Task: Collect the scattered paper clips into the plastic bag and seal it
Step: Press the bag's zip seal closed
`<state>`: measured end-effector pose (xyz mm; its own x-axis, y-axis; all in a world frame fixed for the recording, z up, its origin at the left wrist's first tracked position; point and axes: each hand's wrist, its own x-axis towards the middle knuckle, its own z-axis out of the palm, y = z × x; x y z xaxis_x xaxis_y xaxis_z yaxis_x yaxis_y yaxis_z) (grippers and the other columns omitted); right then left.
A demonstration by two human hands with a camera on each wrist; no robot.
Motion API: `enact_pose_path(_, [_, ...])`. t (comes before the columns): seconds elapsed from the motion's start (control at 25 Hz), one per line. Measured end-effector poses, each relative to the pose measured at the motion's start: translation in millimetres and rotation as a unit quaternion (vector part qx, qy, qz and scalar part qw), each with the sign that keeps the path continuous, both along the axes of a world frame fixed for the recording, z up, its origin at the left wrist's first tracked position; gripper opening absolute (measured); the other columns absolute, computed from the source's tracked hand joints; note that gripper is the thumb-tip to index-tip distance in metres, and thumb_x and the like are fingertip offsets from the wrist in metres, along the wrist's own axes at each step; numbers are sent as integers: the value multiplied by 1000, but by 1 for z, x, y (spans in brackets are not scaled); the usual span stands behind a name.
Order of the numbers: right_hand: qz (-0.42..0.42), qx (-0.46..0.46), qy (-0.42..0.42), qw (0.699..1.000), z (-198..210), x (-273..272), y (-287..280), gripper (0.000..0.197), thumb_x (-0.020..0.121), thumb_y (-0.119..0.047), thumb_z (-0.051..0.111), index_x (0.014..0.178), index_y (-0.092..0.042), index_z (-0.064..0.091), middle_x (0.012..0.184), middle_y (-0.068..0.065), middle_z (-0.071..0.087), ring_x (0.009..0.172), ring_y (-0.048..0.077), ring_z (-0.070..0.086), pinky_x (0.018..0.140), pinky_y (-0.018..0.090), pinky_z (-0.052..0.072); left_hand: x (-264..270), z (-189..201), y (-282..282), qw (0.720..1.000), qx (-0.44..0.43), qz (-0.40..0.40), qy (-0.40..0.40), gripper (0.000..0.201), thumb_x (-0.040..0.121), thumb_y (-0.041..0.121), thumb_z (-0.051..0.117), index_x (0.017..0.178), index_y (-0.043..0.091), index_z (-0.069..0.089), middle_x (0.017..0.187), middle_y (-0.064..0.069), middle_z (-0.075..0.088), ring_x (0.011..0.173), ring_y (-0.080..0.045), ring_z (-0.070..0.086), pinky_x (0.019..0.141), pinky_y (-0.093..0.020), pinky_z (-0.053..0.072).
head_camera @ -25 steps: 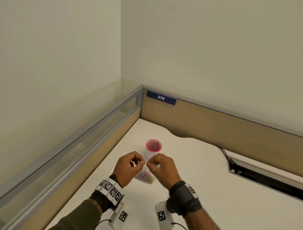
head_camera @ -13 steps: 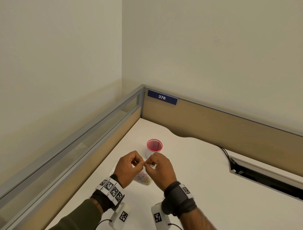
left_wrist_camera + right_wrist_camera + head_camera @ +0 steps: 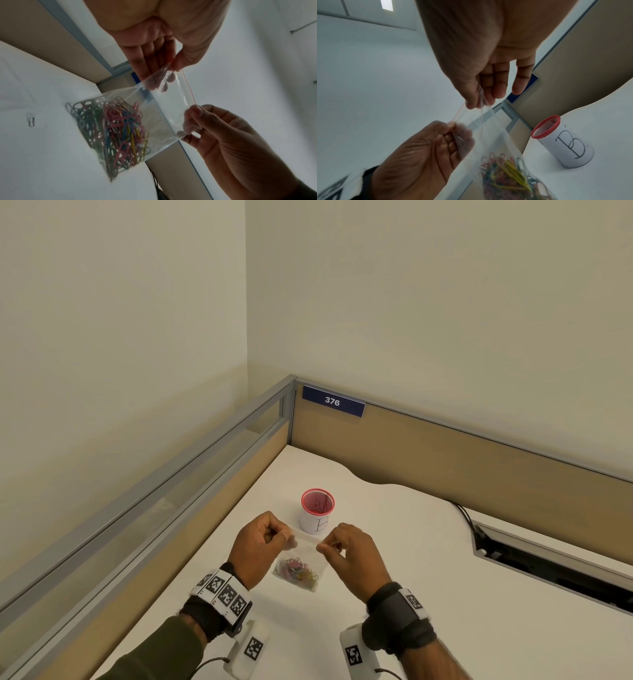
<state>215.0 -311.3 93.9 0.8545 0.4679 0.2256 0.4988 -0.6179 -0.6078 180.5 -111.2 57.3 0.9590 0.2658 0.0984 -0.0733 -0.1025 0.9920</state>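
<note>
The left hand [image 3: 257,542] and the right hand [image 3: 346,553] each pinch one top corner of the plastic bag [image 3: 303,556] between thumb and forefinger, so the mouth is stretched flat between them. The bag hangs just above the counter [image 3: 394,542], and the coloured paper clips [image 3: 298,572] lie heaped in its bottom. To seal it well, I think the fingers should keep the top edge tight and press along the red strip [image 3: 188,88] from one corner to the other, without a gap. Behind the bag stands a white cup [image 3: 317,513] with a red rim, marked B. In the left wrist view one small clip [image 3: 31,120] seems to lie loose on the counter, but it is blurred. Whether the strip is already closed, I cannot tell.
</note>
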Motion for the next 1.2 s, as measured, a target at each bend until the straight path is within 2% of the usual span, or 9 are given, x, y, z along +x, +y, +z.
enact_pose_path(0.12, [1,74,44,996,0,2,-7,6,84,-27,69,84,-22,66,82,-6,64,75,11,57,68,24,50,1,7,-5,999,-44,-3,2,7,93,-2,57,86,-2,59,76,-14,74,77,-28,75,82,-47,61])
enact_pose_path(0.2, [11,92,82,992,-2,1,-8,13,82,-22,71,94,-21,66,91,-5,67,79,11,58,70,21,51,3,12,-3,998,-60,4,4,6,94,-1,56,89,-4,57,77,-14,74,77,-29,75,81,-46,61])
enact_pose_path(0.32, [-15,122,80,989,-6,2,-4,6,84,-13,69,88,-16,68,89,-3,69,78,9,59,70,18,50,7,14,3,998,-69,7,-7,6,94,-2,56,89,-5,57,77,-16,74,76,-32,74,81,-48,61])
enact_pose_path(0.72, [-51,201,68,976,0,8,5,6,86,-12,67,85,-16,72,82,-6,71,75,6,61,66,10,46,3,13,10,998,-56,27,-21,8,95,-3,55,89,-8,55,77,-23,71,73,-33,73,78,-47,61])
enact_pose_path(0.88, [-67,242,90,964,-2,10,7,7,84,-10,67,84,-16,70,80,-2,72,74,13,65,70,24,56,3,14,10,998,-56,25,-29,9,96,-2,54,90,-9,54,77,-22,71,73,-33,72,76,-44,62])
enact_pose_path(0.96, [-72,246,89,962,-2,10,7,6,84,-11,67,82,-16,69,79,-1,71,73,15,65,70,26,57,3,14,10,998,-52,22,-30,8,95,-2,55,90,-7,55,77,-20,72,74,-34,72,75,-42,61])
enact_pose_path(1.04, [-72,239,80,965,0,8,9,6,84,-10,66,80,-15,67,75,-2,69,69,11,61,66,22,54,3,12,11,999,-40,20,-30,7,94,1,58,90,-4,57,79,-17,73,75,-32,72,76,-42,61])
enact_pose_path(1.12, [-71,232,69,968,3,7,10,8,84,-9,66,77,-14,64,72,-4,65,64,6,56,61,17,49,3,9,13,999,-22,10,-32,11,87,12,66,92,3,60,84,-14,74,80,-28,73,78,-40,61])
enact_pose_path(1.2, [-64,216,62,972,5,5,12,10,83,-9,65,76,-15,62,70,-6,62,62,4,53,60,14,47,2,7,15,999,20,-17,-43,23,79,19,75,98,14,64,94,-7,75,88,-20,72,84,-32,59])
